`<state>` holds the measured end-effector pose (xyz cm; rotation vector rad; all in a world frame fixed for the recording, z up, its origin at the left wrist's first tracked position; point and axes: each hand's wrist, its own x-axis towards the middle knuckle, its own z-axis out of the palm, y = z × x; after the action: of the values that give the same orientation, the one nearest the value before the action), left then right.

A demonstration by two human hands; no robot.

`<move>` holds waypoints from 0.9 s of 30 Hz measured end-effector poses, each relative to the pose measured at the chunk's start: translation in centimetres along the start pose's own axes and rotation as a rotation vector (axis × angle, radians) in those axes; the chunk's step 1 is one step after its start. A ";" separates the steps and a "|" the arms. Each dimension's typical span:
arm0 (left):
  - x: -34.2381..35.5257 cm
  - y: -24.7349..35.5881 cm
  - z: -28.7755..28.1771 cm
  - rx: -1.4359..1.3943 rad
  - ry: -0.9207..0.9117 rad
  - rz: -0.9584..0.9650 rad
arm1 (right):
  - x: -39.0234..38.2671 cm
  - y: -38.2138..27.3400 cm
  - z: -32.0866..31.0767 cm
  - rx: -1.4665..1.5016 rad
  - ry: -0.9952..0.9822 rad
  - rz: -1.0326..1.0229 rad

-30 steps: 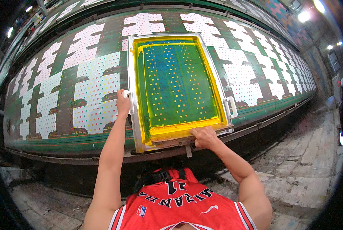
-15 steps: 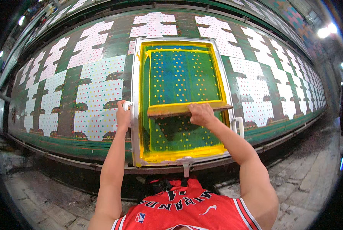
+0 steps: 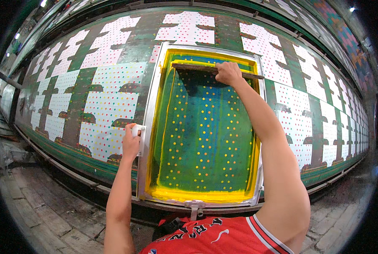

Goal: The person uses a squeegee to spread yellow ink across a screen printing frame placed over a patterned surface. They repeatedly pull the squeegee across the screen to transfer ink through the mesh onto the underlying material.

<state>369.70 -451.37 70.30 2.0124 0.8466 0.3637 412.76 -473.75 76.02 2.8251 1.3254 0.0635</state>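
A screen-printing frame (image 3: 144,169) with pale metal sides lies on the long green table, yellow ink smeared thickly along its inner edges. Its green and blue mesh (image 3: 201,139) shows columns of small yellow and orange dots. My left hand (image 3: 131,142) grips the white handle (image 3: 142,128) on the frame's left side. With my right hand (image 3: 229,73) I hold a long wooden squeegee (image 3: 193,67) by its top edge. The squeegee spans the mesh near the frame's far end, and its shadow falls on the mesh just below. Its blade edge is hidden.
White fabric pieces (image 3: 108,127) with coloured dots lie in rows on the table (image 3: 72,99), left and right of the frame. A metal bracket (image 3: 194,208) sits at the frame's near edge, beside the table's rail (image 3: 87,183). Grey paving (image 3: 41,211) runs along this side.
My right hand has pushed the squeegee from the lower middle of the mesh to its far end. My left hand stays on the handle. The whole view has shifted and tilted somewhat.
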 end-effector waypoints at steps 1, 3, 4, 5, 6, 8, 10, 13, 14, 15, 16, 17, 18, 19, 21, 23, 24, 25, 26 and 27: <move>0.0 -0.2 0.0 0.002 0.004 -0.003 | 0.9 0.4 0.2 -0.008 -0.002 0.011; 0.2 -0.5 0.1 0.013 -0.007 -0.032 | 2.3 1.0 0.2 0.001 0.006 -0.013; 0.3 -0.6 0.1 0.017 -0.016 -0.102 | 2.8 1.2 0.0 0.001 -0.009 -0.008; 0.2 -0.7 0.1 0.057 -0.008 -0.047 | 3.2 1.5 -0.2 -0.001 -0.004 -0.025; 0.2 -0.7 0.1 0.095 -0.002 -0.044 | 3.6 1.9 -0.7 0.016 -0.002 -0.022; 0.4 -0.6 0.0 0.128 -0.015 -0.064 | 4.4 2.5 -1.4 0.040 -0.025 0.008; 0.2 -0.4 -0.2 0.111 -0.046 -0.132 | 5.1 3.0 -1.9 0.046 -0.043 0.013; 0.1 0.1 -0.1 0.131 -0.031 -0.077 | 6.1 3.9 -1.9 0.061 -0.008 -0.009; 0.2 0.2 -0.1 0.136 -0.026 -0.063 | 6.4 4.1 -1.7 0.062 -0.024 -0.009; 0.2 0.2 -0.1 0.149 -0.024 -0.035 | 6.6 4.1 -1.3 0.063 -0.033 -0.007; 0.2 0.3 -0.2 0.161 -0.029 -0.019 | 6.9 4.2 -1.0 0.059 -0.061 0.004; 0.2 0.3 -0.3 0.180 -0.037 -0.040 | 7.1 4.2 -0.8 0.056 -0.059 -0.001; 0.3 0.3 -0.4 0.180 -0.041 -0.032 | 7.2 4.2 -0.6 0.048 -0.075 0.003; 0.3 0.3 -0.4 0.185 -0.052 -0.062 | 7.2 4.2 -0.5 0.034 -0.089 0.015; 0.2 0.2 -0.3 0.185 -0.059 -0.068 | 6.4 3.8 -0.3 0.066 -0.096 -0.035; 0.0 0.1 -0.3 0.173 -0.039 -0.027 | 5.1 3.1 -0.6 0.022 -0.141 -0.056; 0.0 0.0 -0.3 0.160 -0.034 -0.005 | 4.0 2.4 -0.6 0.039 -0.151 -0.055; 0.0 -0.1 -0.2 0.149 -0.029 0.004 | 2.5 1.6 -0.8 0.053 -0.156 -0.050; 0.0 -0.2 -0.2 0.132 -0.034 -0.019 | 0.9 0.9 -1.0 0.066 -0.165 -0.044; -0.1 -0.3 -0.2 0.143 -0.047 -0.020 | -0.9 0.0 -1.3 0.100 -0.183 -0.035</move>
<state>369.42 -451.18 70.20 2.1337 0.8843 0.2500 412.10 -474.48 77.30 2.8047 1.3724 -0.2623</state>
